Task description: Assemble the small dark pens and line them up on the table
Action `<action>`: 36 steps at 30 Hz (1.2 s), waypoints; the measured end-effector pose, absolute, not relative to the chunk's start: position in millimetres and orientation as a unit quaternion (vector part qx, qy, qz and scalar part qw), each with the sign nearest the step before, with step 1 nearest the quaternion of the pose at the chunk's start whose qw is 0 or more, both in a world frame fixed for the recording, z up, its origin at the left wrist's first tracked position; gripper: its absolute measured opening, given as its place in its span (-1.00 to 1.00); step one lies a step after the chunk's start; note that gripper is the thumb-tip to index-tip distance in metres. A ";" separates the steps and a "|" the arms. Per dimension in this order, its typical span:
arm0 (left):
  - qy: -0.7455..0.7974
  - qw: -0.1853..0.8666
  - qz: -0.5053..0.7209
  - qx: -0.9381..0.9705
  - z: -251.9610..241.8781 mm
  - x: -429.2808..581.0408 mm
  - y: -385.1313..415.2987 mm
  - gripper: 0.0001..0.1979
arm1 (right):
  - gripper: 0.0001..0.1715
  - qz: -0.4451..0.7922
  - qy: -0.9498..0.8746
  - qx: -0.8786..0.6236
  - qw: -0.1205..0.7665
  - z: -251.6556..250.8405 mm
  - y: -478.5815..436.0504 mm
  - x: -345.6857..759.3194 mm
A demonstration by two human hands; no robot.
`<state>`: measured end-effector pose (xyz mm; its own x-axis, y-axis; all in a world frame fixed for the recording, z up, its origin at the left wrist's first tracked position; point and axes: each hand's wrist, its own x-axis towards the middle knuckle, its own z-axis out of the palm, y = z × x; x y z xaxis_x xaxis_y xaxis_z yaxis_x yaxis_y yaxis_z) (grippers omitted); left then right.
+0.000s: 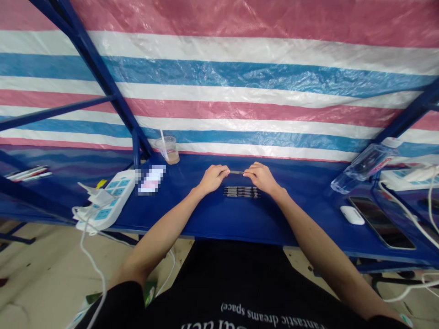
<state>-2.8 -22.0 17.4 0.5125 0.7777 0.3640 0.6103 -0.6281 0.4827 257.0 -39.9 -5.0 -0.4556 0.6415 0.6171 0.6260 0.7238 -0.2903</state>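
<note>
A slim grey-and-black pen (236, 172) spans the gap between my two hands, lying level above the blue table. My left hand (213, 178) pinches its left end, fingers closed. At the other end, my right hand (260, 176) grips it between thumb and fingers. Just below, nearer to me, several similar pens (242, 192) lie side by side in a neat row on the tabletop. Parts of the held pen's ends are hidden by my fingertips.
To the left are a white power strip (118, 192), a blurred-out flat item (152, 179) and a plastic cup (169, 151) with a straw. On the right lie a clear bottle (365, 167), a white earbud case (352, 214) and a phone (382, 222). Striped sheeting (257, 107) hangs behind.
</note>
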 end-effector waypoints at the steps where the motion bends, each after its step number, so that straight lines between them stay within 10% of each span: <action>1: 0.407 0.152 0.287 0.854 16.2 -2.6 -21.6 -0.64 | -0.58 0.007 -0.853 -0.372 0.366 -4.8 -40.1 256.9; 12: 0.449 0.220 0.307 0.810 8.2 2.4 -25.1 -0.43 | -0.70 -0.004 -0.846 -0.374 0.381 -10.1 -36.1 256.0; 22: 0.390 0.191 0.372 0.820 9.9 3.5 -23.5 -0.85 | -0.75 0.016 -0.827 -0.402 0.393 -15.5 -37.3 253.9; 36: 0.342 0.189 0.319 0.864 3.8 2.6 -21.5 -0.71 | -0.79 0.073 -0.832 -0.412 0.365 -17.9 -39.9 249.9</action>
